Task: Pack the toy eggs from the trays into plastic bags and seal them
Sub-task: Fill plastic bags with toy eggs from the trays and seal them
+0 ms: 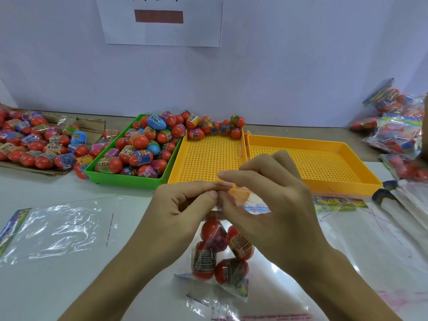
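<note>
Toy eggs (220,253), 4 or so, hang in a clear plastic bag (217,269) just below both hands. The left hand (185,205) and right hand (261,200) each pinch the bag's top edge, fingertips touching at the mouth. To seal well, I judge the flap should be pulled flat and square, then pressed from the middle outward so no crease stays. Beyond the grip stand 2 yellow trays (370,181), the nearer one with a few eggs at its far end, and a full green tray (129,179). A spare empty bag (58,230) lies to the left, packed bags (398,133) at far right.
</note>
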The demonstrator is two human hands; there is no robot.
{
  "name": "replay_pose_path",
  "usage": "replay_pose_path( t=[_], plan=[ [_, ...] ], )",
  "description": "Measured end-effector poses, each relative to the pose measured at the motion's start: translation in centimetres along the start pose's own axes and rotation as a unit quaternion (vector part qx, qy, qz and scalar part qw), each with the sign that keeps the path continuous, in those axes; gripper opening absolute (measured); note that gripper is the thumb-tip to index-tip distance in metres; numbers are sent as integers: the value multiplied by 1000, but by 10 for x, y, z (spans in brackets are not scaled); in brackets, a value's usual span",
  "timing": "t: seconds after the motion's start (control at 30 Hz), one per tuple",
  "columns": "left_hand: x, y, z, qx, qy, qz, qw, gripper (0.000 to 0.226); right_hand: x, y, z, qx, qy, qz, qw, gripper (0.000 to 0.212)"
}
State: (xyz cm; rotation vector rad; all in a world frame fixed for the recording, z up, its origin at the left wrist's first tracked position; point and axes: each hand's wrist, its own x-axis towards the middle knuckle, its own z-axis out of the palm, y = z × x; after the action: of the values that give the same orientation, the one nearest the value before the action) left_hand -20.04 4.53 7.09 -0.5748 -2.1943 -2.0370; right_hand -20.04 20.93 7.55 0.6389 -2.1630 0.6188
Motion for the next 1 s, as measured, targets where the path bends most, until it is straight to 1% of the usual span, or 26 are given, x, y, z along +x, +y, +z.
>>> replay_pose_path(
  t=[0.1, 0.2, 0.33, 0.5, 0.6, 0.73, 0.9, 0.93, 1.0],
  plan=[
    [-1, -2, -2, 35, 1, 9, 999, 40, 1, -1, 0, 16, -1, -12, 1000, 9],
    [-2, -2, 0, 67, 4, 35, 997, 28, 1, -2, -1, 33, 0, -14, 999, 9],
    [-3, -2, 2, 98, 4, 59, 993, 31, 1, -2, 1, 26, 10, -11, 1000, 7],
    [-5, -2, 0, 84, -2, 49, 995, 33, 0, -2, 1, 33, 23, -4, 999, 13],
    [-3, -1, 0, 46, -7, 23, 999, 35, 0, -2, 2, 51, 37, 18, 998, 9],
    [-1, -1, 2, 37, -2, 9, 999, 33, -1, -3, 6, 74, 61, 57, 994, 5],
    [-1, -1, 5, 31, 15, 8, 999, 29, -4, -3, 11, 82, 86, 55, 991, 7],
    [-2, -1, 6, 27, 17, 7, 999, 28, -4, -2, 10, 96, 88, 64, 989, 9],
    [0, -2, 4, 11, 24, -1, 1000, 28, -2, 2, 6, 141, 95, 113, 979, 13]
  ],
)
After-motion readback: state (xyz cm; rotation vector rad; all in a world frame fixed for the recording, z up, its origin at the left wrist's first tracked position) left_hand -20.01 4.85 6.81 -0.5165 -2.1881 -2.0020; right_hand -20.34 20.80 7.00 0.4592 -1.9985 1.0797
